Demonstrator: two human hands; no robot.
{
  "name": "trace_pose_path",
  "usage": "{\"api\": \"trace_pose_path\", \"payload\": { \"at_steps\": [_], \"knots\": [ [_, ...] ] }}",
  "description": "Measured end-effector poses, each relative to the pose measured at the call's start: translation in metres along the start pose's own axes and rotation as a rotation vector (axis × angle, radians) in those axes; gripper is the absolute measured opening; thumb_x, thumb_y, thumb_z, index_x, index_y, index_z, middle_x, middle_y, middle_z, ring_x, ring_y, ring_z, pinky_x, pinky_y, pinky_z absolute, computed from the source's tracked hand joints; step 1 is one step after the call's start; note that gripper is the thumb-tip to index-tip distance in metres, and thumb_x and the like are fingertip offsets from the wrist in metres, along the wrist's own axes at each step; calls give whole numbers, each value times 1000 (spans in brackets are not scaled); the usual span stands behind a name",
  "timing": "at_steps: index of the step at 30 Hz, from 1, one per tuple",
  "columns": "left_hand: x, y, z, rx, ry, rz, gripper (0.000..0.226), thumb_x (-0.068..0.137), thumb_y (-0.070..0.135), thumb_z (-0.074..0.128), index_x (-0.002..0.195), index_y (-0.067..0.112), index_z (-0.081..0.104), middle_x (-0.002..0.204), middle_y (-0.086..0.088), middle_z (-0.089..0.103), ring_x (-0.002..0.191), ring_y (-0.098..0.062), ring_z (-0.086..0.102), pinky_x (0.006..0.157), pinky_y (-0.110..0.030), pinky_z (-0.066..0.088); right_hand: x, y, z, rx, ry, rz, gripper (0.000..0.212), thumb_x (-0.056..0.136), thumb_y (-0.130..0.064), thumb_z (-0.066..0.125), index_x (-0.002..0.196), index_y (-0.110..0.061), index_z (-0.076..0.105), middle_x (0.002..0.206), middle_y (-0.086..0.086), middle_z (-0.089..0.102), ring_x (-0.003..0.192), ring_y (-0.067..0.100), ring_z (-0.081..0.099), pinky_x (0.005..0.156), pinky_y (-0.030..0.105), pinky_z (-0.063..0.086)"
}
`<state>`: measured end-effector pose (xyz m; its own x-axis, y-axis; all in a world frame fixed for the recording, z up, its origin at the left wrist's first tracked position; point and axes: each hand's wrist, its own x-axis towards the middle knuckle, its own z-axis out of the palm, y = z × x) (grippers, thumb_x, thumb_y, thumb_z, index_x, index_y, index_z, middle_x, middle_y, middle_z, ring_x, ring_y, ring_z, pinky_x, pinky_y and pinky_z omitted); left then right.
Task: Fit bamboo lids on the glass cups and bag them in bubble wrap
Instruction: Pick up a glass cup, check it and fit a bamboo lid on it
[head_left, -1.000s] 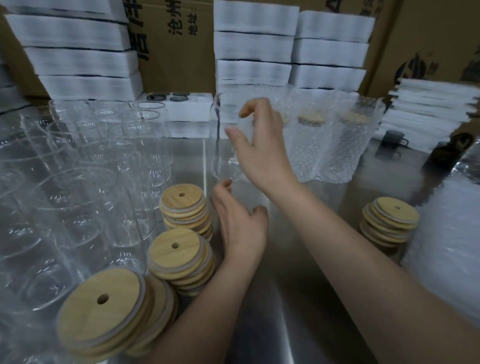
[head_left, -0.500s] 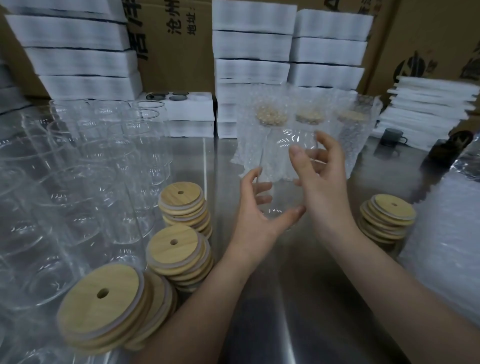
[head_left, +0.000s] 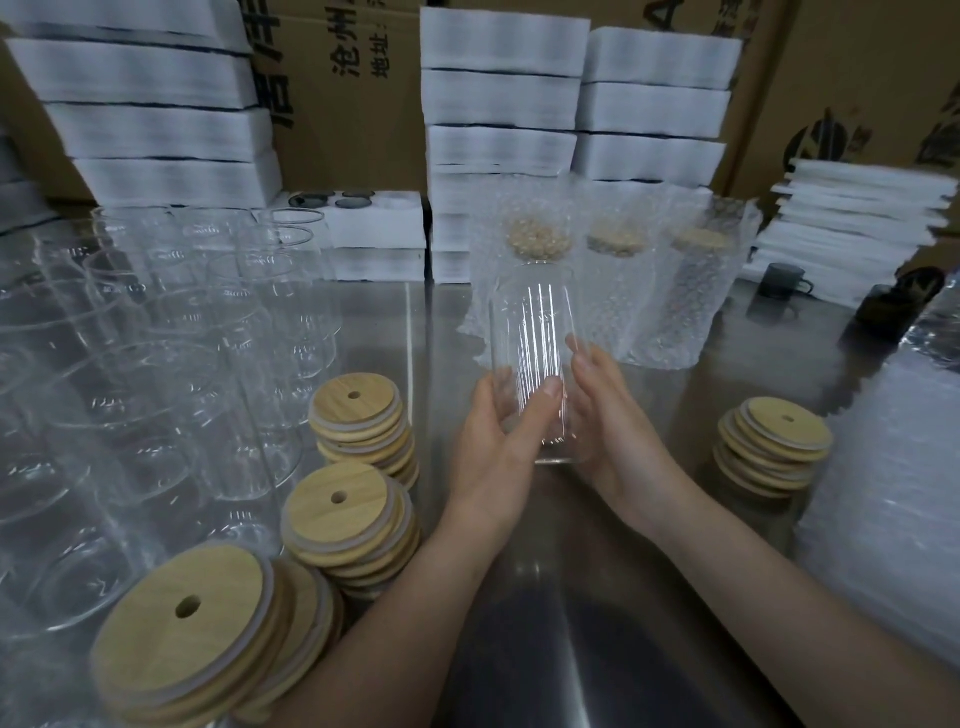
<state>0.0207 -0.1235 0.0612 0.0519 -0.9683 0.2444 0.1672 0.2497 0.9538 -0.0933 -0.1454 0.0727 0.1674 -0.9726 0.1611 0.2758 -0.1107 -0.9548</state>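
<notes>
Hands: your left hand (head_left: 496, 447) and right hand (head_left: 610, 436) clasp a lidless glass cup (head_left: 535, 322)
Lids: bamboo lids (head_left: 358, 415) left of cup
Risk: smooth glass may slip if your grip loosens

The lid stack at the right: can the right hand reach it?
Probably, once freed: the right hand shares the glass cup with the left hand; only bare table lies between it and the lid stack.
</notes>
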Motion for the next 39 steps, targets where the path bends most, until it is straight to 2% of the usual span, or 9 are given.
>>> {"api": "trace_pose_path", "payload": {
  "at_steps": [3,7,11,17,21,26,30,34,39],
  "knots": [
    [1,1,1,79,3,23,65,77,52,62,132,20,51,125,-4,62,111,-16,63,97,-39,51,-1,-2,-1,51,-25,51,58,87,-44,58,139,-28,41,128,5,66,108,29,69,76,39,58],
    [0,-2,1,109,55,97,70,81,43,57,145,28,33,134,2,51,122,-10,54,99,-31,50,-2,1,-2,34,14,37,75,75,-41,69,141,-22,41,110,3,74,94,22,72,70,35,58],
    [-1,-4,2,187,117,155,61,81,37,51,140,40,35,131,11,48,118,-3,51,97,-21,43,-2,3,-3,-80,73,33,94,66,-43,75,148,-17,38,126,8,66,115,26,64,98,50,52],
    [1,-4,1,35,32,95,60,84,33,53,143,20,44,140,-3,51,122,-10,56,105,-32,46,2,-1,-2,-146,137,21,57,85,-59,54,131,-26,47,125,5,63,109,26,65,96,57,48],
    [0,-3,1,8,-25,52,69,79,44,59,141,26,37,136,12,47,109,20,52,83,-4,44,-1,1,2,-311,114,-96,77,70,-67,54,136,-34,34,118,11,68,106,26,67,96,41,52],
    [-1,-1,5,4,-88,16,98,69,49,70,151,24,22,139,8,41,119,-1,53,76,-8,48,-3,0,7,-313,124,-161,61,74,-67,42,129,-45,30,112,-6,62,102,3,67,89,32,54],
    [0,-2,9,27,-40,15,100,63,43,77,148,26,25,132,7,47,111,-9,61,75,-19,54,-5,-1,12,-181,194,-135,28,92,-56,38,114,-41,46,111,0,59,97,16,66,74,26,59],
    [0,-3,9,-41,-33,0,93,69,37,73,149,23,26,127,7,53,97,-1,68,74,-19,55,-4,-5,13,-155,255,-63,19,103,-47,34,113,-44,51,118,17,64,102,34,69,88,49,57],
    [-2,0,7,-178,-16,-6,71,80,26,76,140,14,41,116,-2,67,93,-8,71,67,-17,54,-5,-7,13,-72,271,-35,23,105,-39,37,117,-35,57,118,30,60,89,42,63,78,54,53]
  ]
}}
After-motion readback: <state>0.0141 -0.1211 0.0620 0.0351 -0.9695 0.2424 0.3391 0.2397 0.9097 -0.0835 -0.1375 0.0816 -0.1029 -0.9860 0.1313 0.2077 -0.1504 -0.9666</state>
